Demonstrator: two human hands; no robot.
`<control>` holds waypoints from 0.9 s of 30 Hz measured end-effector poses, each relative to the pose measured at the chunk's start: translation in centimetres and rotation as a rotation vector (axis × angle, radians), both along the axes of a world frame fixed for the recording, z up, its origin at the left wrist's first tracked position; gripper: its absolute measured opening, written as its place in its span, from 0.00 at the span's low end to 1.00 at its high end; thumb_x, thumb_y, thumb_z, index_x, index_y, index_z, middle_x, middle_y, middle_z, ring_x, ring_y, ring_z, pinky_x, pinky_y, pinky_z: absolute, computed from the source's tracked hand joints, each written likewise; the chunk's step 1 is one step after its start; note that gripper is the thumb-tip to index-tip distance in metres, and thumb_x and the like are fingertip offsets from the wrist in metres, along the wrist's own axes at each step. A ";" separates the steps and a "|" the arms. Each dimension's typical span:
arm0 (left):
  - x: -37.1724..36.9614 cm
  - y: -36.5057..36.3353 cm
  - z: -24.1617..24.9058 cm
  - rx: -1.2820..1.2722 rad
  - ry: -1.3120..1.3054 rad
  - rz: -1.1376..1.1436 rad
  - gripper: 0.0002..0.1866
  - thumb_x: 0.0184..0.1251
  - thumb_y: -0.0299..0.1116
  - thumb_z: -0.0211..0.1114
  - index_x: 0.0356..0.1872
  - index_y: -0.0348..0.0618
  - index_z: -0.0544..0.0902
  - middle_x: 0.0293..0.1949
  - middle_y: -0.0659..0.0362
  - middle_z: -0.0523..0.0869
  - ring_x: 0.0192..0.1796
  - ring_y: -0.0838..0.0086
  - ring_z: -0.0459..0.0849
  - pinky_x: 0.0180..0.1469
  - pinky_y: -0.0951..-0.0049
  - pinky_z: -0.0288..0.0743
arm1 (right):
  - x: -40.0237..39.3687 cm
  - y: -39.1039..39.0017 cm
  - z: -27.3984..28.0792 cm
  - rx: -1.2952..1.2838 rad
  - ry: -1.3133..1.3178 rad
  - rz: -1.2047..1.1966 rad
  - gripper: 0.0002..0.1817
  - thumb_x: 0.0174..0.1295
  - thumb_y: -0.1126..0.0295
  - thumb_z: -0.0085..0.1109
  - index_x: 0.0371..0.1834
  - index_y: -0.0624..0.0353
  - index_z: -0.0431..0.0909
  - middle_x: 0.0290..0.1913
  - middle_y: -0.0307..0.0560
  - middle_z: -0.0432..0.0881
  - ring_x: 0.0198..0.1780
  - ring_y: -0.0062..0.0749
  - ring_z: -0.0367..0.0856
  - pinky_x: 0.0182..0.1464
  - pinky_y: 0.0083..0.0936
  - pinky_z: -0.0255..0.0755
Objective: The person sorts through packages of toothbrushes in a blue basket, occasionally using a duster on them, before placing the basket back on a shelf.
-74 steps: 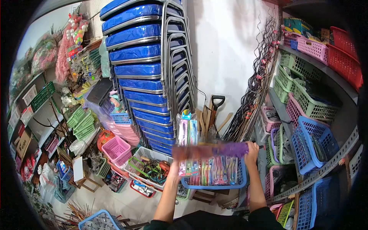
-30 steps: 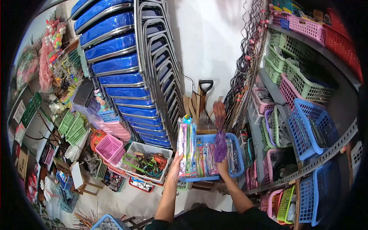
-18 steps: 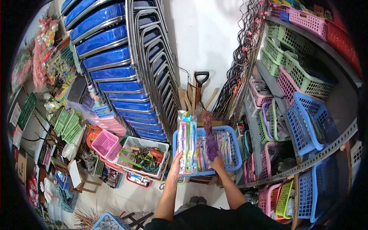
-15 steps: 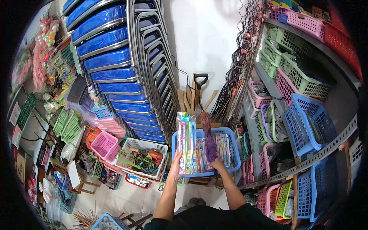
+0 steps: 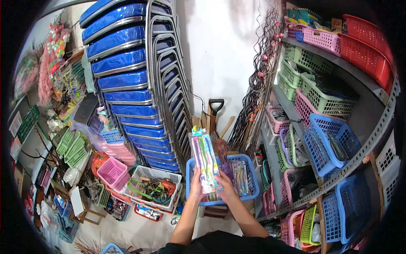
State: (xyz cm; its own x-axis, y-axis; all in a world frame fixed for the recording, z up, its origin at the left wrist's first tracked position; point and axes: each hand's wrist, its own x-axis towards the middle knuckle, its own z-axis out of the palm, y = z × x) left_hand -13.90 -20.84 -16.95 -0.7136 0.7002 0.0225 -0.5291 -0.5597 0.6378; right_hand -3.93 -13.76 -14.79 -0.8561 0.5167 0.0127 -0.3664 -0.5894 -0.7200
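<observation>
Right now, both hands are up over the near left part of a blue basket (image 5: 256, 183), and they have a clear pack of toothbrushes (image 5: 204, 158) between them. The basket's rim sticks out past the right hand (image 5: 225, 186), with plenty of rim on that side, but on the other side the rim is just beside the left hand (image 5: 196, 183). A tall stack of blue chairs (image 5: 127, 80) stands close on the left, behind a white basket (image 5: 148, 202) full of bits and bobs. On the right, the shelf (image 5: 287, 108) makes a hard edge, well apart from the hands. The most room is up above the pack, in front of the white wall (image 5: 220, 55), and down low, where some bare floor (image 5: 133, 230) shows. The pack is long and thin. Its top end, with a bit of blue and yellow, points away from the person and leans a little to the left; its bottom end is by the hands. The left hand grips the low left edge, and the right fingers touch the low right edge. A purple duster (image 5: 225, 165) is just behind the right hand; I can't tell if that hand holds it too.
</observation>
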 end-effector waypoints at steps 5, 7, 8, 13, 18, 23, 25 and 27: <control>0.5 -0.7 1.9 -0.049 0.116 -0.055 0.27 0.75 0.42 0.46 0.70 0.44 0.56 0.64 0.56 0.68 0.64 0.70 0.70 0.63 0.69 0.65 | 1.1 0.1 1.6 -0.082 -0.008 0.048 0.27 0.60 0.77 0.56 0.64 0.66 0.64 0.55 0.46 0.76 0.55 0.30 0.75 0.56 0.27 0.68; 0.5 -1.0 2.2 -0.016 0.152 -0.078 0.30 0.74 0.44 0.48 0.72 0.48 0.52 0.67 0.55 0.63 0.65 0.66 0.67 0.64 0.63 0.64 | 1.2 0.2 2.3 0.243 -0.117 -0.190 0.30 0.56 0.78 0.59 0.64 0.66 0.65 0.56 0.48 0.76 0.57 0.33 0.75 0.57 0.27 0.68; 0.5 -1.1 2.3 0.001 0.170 -0.092 0.31 0.74 0.45 0.48 0.73 0.50 0.51 0.69 0.54 0.61 0.66 0.64 0.66 0.64 0.61 0.64 | 1.3 0.3 2.6 0.245 -0.116 -0.189 0.30 0.56 0.78 0.59 0.64 0.66 0.65 0.56 0.48 0.76 0.57 0.33 0.75 0.57 0.27 0.68; 0.4 -1.2 2.1 0.057 0.114 -0.130 0.31 0.73 0.45 0.49 0.73 0.53 0.51 0.70 0.55 0.60 0.67 0.67 0.64 0.64 0.60 0.63 | 1.5 -0.3 3.3 1.300 -0.287 -0.578 0.29 0.49 0.77 0.61 0.60 0.60 0.71 0.53 0.53 0.76 0.56 0.48 0.74 0.58 0.35 0.68; 0.4 -1.3 1.6 0.033 -0.056 -0.095 0.28 0.73 0.53 0.42 0.62 0.42 0.68 0.58 0.50 0.76 0.58 0.63 0.75 0.61 0.61 0.68 | 1.3 -2.7 3.4 1.752 -0.262 -0.505 0.28 0.47 0.70 0.63 0.57 0.58 0.74 0.58 0.54 0.71 0.60 0.51 0.69 0.61 0.41 0.64; -2.2 -1.3 -2.9 0.069 -0.253 -0.172 0.29 0.71 0.54 0.46 0.57 0.37 0.72 0.50 0.50 0.81 0.48 0.62 0.82 0.52 0.63 0.76 | 1.2 -2.9 2.7 1.731 -0.188 -0.355 0.23 0.58 0.68 0.59 0.58 0.59 0.72 0.59 0.53 0.71 0.61 0.50 0.68 0.62 0.41 0.62; -2.1 -1.6 -2.2 0.012 -0.233 -0.109 0.29 0.71 0.54 0.46 0.57 0.37 0.72 0.50 0.51 0.81 0.48 0.63 0.82 0.53 0.63 0.76 | 1.2 -1.8 1.2 1.582 -0.193 -0.365 0.22 0.58 0.70 0.58 0.58 0.59 0.72 0.59 0.54 0.71 0.61 0.50 0.69 0.62 0.40 0.63; -3.2 -1.8 -4.7 -0.020 -0.260 -0.077 0.28 0.71 0.52 0.48 0.58 0.38 0.71 0.52 0.51 0.81 0.50 0.64 0.81 0.55 0.63 0.74 | 1.1 -0.4 -0.2 1.406 -0.239 -0.479 0.20 0.58 0.75 0.54 0.56 0.61 0.73 0.55 0.56 0.73 0.57 0.51 0.71 0.60 0.36 0.64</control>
State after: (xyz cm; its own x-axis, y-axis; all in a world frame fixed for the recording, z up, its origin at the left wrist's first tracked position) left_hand -17.11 -22.60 -21.60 -0.6384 0.7508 -0.1694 -0.7170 -0.5001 0.4856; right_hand -2.83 -14.17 -14.99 -0.6678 0.4256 0.6107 -0.1148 0.7518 -0.6494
